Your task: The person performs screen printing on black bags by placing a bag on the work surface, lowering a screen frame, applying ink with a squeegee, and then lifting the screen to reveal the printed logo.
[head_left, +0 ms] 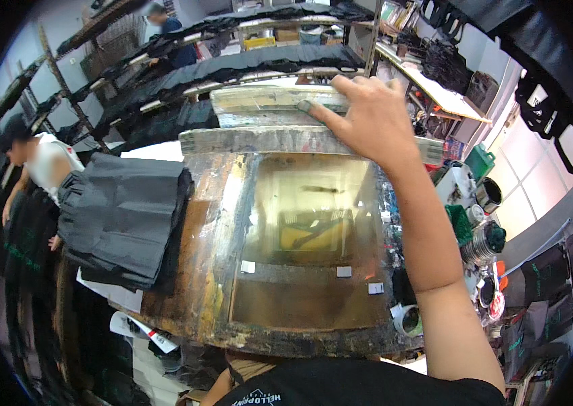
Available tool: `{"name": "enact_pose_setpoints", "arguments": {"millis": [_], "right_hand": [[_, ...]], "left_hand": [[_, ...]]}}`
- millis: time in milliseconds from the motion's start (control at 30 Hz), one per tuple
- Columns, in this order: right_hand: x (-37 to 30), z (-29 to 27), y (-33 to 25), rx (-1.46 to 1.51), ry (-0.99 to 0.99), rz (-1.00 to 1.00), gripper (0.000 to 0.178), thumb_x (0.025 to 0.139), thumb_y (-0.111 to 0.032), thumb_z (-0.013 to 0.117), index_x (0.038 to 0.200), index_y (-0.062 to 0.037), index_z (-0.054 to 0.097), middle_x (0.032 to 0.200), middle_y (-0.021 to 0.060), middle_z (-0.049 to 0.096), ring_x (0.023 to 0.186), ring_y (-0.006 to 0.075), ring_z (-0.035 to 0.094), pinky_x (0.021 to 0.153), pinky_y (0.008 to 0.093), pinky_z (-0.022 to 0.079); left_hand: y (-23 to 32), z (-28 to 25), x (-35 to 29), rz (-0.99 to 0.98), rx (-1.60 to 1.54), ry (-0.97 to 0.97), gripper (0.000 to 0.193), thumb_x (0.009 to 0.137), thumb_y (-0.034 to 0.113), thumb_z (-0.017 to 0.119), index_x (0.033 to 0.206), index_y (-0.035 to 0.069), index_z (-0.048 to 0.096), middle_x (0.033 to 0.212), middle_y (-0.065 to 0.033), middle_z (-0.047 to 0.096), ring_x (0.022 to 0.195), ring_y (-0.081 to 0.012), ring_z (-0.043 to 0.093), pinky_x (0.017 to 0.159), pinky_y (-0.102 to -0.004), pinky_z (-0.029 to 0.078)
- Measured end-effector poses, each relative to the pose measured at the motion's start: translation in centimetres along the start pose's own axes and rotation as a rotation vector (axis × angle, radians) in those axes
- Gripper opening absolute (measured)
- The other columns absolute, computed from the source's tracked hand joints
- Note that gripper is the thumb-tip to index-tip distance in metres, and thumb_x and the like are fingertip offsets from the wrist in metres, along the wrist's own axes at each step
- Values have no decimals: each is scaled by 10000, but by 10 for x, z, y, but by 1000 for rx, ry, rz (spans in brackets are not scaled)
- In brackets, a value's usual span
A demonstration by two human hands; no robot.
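- While the right forearm crosses the head view from the lower right, the right hand (374, 115) lies over a long upper bar (259, 99) at the back of the worktable (192, 271).
- Its thumb rests against the near side of that bar and its fingers spread along the top; with the palm hidden, I cannot tell whether the grip is closed on it.
- Nearer the body, a thick, stained lower bar (232, 141) runs below the upper one, its right part passing behind the wrist.
- The left hand is outside the view, so I cannot tell its grip.
- Below the lower bar, a shiny yellowish panel (300, 287) takes up the middle of the table, with three small white tabs (344, 271) on its near half.
- To its left, a stack of black bags (124, 210) sits on the table, a white sheet (117, 292) showing at its near edge.
- Cans (488, 194) and a green box (480, 162) stand to the right of the arm.
- At the far left is a person in a white shirt (53, 162); another, in dark clothes (173, 44), stands behind the shelves (279, 57).
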State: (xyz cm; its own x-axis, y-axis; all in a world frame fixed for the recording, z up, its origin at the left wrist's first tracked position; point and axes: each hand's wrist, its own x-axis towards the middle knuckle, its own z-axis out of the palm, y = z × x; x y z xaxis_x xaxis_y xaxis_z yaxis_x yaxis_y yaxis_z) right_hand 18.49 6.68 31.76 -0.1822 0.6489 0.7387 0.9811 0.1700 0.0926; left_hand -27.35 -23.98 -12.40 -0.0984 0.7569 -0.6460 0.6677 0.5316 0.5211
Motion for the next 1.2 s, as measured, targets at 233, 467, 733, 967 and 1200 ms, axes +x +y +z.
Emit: {"name": "enact_pose_setpoints", "arguments": {"millis": [233, 467, 733, 967, 1200], "right_hand": [[-3, -22, -8, 60, -148, 26, 558, 844, -557, 767, 1082, -53, 737, 848, 139, 625, 885, 346, 601, 859, 465, 409], [-24, -20, -19, 4, -48, -4, 499, 861, -551, 770, 1023, -81, 722, 817, 106, 640, 859, 302, 618, 843, 454, 393], [-66, 2, -22, -35, -12, -22, 457, 923, -541, 712, 1074, -109, 707, 914, 114, 686, 952, 313, 648, 886, 479, 422], [-58, -1, -22, -72, 19, -19, 514, 956, -611, 637, 1073, -117, 715, 959, 130, 716, 986, 331, 674, 919, 504, 428], [-35, -1, -45, -2, 38, -33, 515, 965, -605, 630, 1078, -111, 725, 938, 141, 722, 973, 332, 684, 920, 504, 417]], "left_hand": [[39, -23, 38, -40, 29, -45, 456, 1089, 302, 541, 886, -53, 741, 758, -214, 675, 687, -326, 669, 655, -492, 523], [25, -26, 53, 43, 22, -36, 451, 1091, 292, 527, 898, -52, 746, 784, -229, 690, 722, -346, 687, 682, -503, 536], [-26, -9, 59, 194, 44, 6, 447, 1094, 280, 511, 912, -50, 752, 815, -246, 707, 761, -369, 707, 713, -515, 550], [-71, -10, 72, 314, 129, 55, 445, 1096, 270, 497, 923, -48, 757, 841, -262, 722, 796, -388, 724, 740, -525, 563], [-148, -14, 46, 543, 428, 295, 445, 1099, 260, 483, 935, -46, 762, 867, -277, 737, 830, -408, 742, 766, -536, 575]]}}
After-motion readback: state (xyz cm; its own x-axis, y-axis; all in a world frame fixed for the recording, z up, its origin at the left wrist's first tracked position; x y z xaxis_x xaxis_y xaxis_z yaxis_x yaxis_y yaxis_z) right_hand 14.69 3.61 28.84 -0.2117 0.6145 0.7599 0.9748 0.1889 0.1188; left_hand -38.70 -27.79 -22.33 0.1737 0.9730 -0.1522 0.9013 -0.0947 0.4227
